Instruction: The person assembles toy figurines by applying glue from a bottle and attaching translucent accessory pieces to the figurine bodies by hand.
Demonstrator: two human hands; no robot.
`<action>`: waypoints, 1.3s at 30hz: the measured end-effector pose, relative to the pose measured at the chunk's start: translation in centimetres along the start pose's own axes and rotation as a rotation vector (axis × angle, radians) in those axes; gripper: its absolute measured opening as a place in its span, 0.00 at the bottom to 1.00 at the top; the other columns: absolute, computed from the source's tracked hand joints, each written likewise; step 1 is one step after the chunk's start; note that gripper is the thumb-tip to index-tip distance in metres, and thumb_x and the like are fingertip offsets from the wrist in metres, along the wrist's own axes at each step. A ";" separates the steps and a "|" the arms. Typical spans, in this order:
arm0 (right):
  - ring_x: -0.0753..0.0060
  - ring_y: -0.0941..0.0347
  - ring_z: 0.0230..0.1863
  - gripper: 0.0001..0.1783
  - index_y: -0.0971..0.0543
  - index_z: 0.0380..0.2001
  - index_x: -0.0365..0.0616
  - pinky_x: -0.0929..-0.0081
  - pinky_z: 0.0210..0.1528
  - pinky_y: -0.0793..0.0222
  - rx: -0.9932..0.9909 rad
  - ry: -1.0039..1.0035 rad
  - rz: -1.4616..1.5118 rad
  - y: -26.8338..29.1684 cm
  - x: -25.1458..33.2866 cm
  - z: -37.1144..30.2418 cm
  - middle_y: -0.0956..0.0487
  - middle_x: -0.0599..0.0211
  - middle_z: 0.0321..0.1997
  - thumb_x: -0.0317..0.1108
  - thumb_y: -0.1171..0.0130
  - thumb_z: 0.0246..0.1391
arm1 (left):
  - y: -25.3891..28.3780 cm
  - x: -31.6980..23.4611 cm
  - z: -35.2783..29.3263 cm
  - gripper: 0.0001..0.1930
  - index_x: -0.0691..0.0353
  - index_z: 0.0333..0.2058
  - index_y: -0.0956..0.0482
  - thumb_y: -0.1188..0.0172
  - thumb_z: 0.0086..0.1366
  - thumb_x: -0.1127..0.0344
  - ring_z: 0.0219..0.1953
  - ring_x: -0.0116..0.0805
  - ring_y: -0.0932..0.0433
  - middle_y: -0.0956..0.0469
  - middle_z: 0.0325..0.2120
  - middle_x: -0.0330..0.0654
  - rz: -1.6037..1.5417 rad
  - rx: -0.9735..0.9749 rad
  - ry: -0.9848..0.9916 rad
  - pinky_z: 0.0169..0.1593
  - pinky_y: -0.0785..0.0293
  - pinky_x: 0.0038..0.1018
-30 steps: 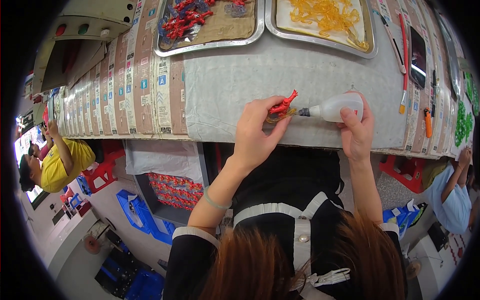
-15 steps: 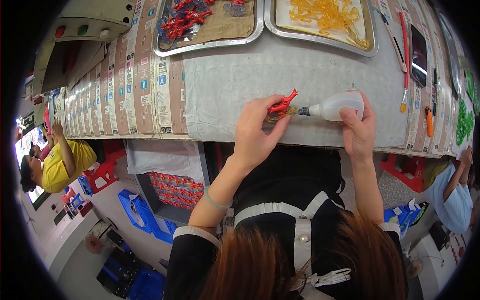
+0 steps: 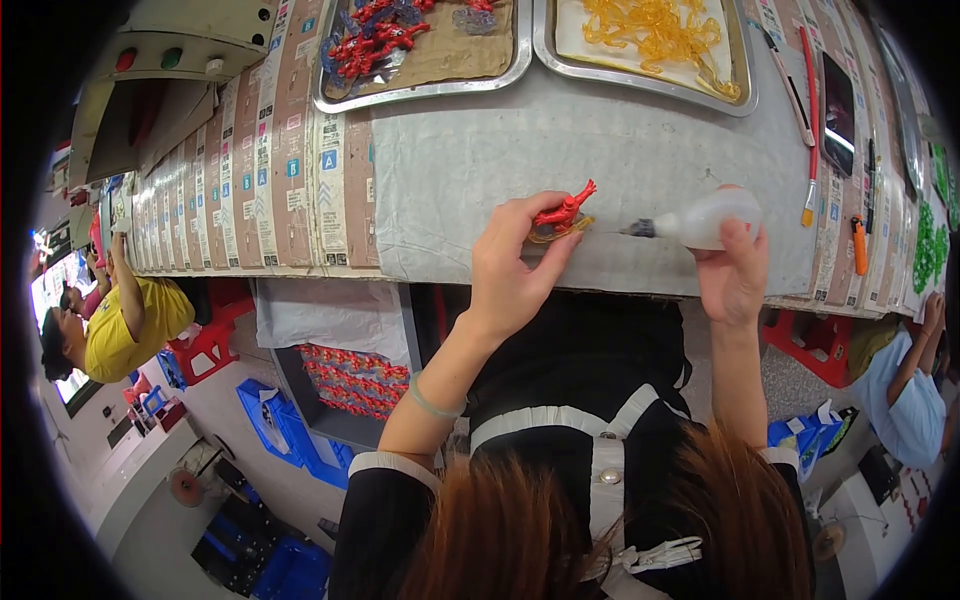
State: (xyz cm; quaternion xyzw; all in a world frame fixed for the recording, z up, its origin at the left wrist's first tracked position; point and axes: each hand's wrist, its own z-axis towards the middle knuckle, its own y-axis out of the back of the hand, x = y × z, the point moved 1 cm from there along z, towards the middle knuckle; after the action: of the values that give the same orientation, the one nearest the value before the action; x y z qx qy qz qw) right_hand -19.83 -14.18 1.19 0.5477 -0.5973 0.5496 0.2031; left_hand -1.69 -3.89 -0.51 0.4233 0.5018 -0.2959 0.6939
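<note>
Between the thumb and fingers of my left hand (image 3: 517, 258) is a small red plastic figure (image 3: 566, 208), with a clear yellow piece (image 3: 546, 234) at its lower side. My right hand (image 3: 733, 270) grips a white translucent squeeze bottle (image 3: 712, 220) lying sideways in the fingers. The bottle's dark nozzle (image 3: 641, 228) points left toward the figure, with a gap between them. Both hands are over the grey sheet (image 3: 450, 180) near the table's front edge.
Two metal trays stand at the back: one with red figures (image 3: 378, 50), one with clear yellow pieces (image 3: 655, 40). A red-handled brush (image 3: 812, 130), a phone (image 3: 838, 110) and an orange tool (image 3: 859, 245) lie at right. Below left, a grey drawer (image 3: 300, 385) holds rows of red pieces.
My right hand has drawn the squeeze bottle away to the right, so its nozzle no longer meets the figure. My left hand has stayed almost in place with the figure.
</note>
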 end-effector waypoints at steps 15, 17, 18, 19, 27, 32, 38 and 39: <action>0.69 0.33 0.42 0.24 0.39 0.47 0.42 0.69 0.43 0.37 -0.014 0.126 0.071 2.7 2.2 -1.2 0.31 0.64 0.41 0.27 0.47 0.44 | 0.7 -1.9 -0.6 0.17 0.71 0.38 0.33 0.41 0.47 0.80 0.37 0.29 0.28 0.28 0.34 0.45 -0.506 -0.016 0.064 0.43 0.34 0.22; 0.70 0.36 0.44 0.22 0.36 0.47 0.40 0.69 0.48 0.40 -0.078 0.280 -0.185 3.4 2.6 -0.9 0.33 0.63 0.45 0.22 0.50 0.45 | 0.8 -2.3 -0.5 0.17 0.72 0.38 0.33 0.41 0.47 0.80 0.38 0.29 0.29 0.28 0.35 0.46 -0.572 -0.016 0.078 0.44 0.35 0.22; 0.70 0.36 0.44 0.22 0.36 0.47 0.40 0.69 0.48 0.40 -0.071 0.284 -0.186 3.4 2.7 -0.6 0.33 0.63 0.45 0.22 0.50 0.45 | 1.0 -2.5 -0.6 0.18 0.71 0.39 0.33 0.41 0.47 0.81 0.38 0.29 0.29 0.28 0.35 0.46 -0.623 -0.011 0.098 0.44 0.35 0.22; 0.73 0.36 0.44 0.22 0.36 0.47 0.39 0.73 0.48 0.40 -0.111 0.336 -0.326 3.3 2.9 -0.2 0.33 0.64 0.46 0.21 0.50 0.46 | 1.2 -2.7 -0.7 0.18 0.71 0.39 0.34 0.41 0.47 0.81 0.39 0.30 0.29 0.28 0.36 0.46 -0.675 -0.006 0.118 0.44 0.35 0.23; 0.76 0.37 0.44 0.22 0.37 0.46 0.35 0.77 0.47 0.40 -0.191 0.458 -0.704 3.4 2.3 3.0 0.33 0.62 0.43 0.25 0.46 0.46 | 2.4 -4.2 -1.6 0.18 0.70 0.40 0.34 0.42 0.48 0.81 0.40 0.32 0.28 0.29 0.36 0.46 -0.929 0.059 0.135 0.45 0.33 0.25; 0.67 0.39 0.47 0.22 0.35 0.43 0.34 0.73 0.51 0.46 -0.155 0.795 -0.804 -0.8 2.1 -1.7 0.34 0.57 0.43 0.25 0.43 0.41 | 2.7 -4.8 -2.4 0.18 0.69 0.39 0.33 0.41 0.47 0.80 0.37 0.29 0.27 0.28 0.34 0.45 -0.813 -0.015 0.136 0.44 0.33 0.23; 0.69 0.36 0.39 0.18 0.30 0.36 0.35 0.75 0.42 0.40 0.251 0.689 -0.730 -5.9 1.0 -5.4 0.32 0.59 0.36 0.21 0.42 0.37 | 2.5 -6.0 -2.7 0.16 0.69 0.35 0.28 0.38 0.44 0.79 0.30 0.27 0.26 0.26 0.29 0.43 -0.413 -0.089 0.025 0.33 0.32 0.18; 0.69 0.36 0.39 0.18 0.30 0.36 0.35 0.75 0.42 0.40 0.250 0.683 -0.735 -6.4 1.2 -5.4 0.32 0.59 0.36 0.21 0.42 0.37 | 2.6 -6.1 -2.8 0.15 0.69 0.34 0.28 0.38 0.43 0.78 0.29 0.27 0.27 0.26 0.28 0.43 -0.386 -0.094 0.012 0.32 0.32 0.18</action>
State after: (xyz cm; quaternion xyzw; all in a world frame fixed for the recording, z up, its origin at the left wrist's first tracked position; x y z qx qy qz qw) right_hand -16.53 -8.61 6.64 0.5308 -0.1949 0.6567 0.4990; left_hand -2.73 -0.34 5.63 0.2880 0.5909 -0.3974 0.6402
